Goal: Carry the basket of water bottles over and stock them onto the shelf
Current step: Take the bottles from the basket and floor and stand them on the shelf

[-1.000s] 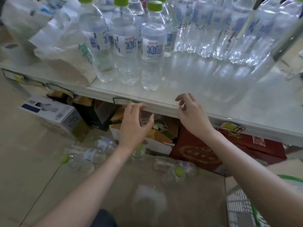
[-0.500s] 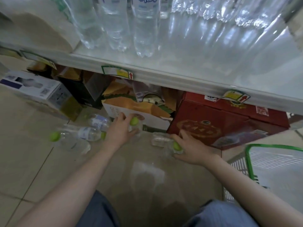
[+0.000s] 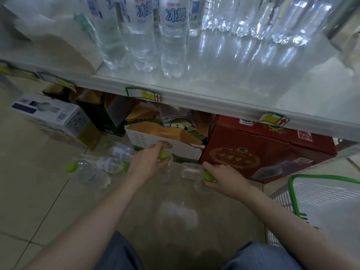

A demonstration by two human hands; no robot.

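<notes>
Several clear water bottles with green caps lie on the tiled floor below the white shelf. My left hand is closed around the neck of one bottle, its green cap showing between the fingers. My right hand grips another lying bottle near its green cap. Three more bottles lie on the floor to the left. Upright bottles stand in rows on the shelf above. The white basket with a green rim sits on the floor at the right.
Under the shelf stand a red carton, an orange and white carton, a black box and a white box. A white bag lies at the shelf's left. My knees are at the bottom edge.
Both hands dropped from the shelf edge to the floor and closed on lying bottles. The view tilted down, bringing the basket into sight.
</notes>
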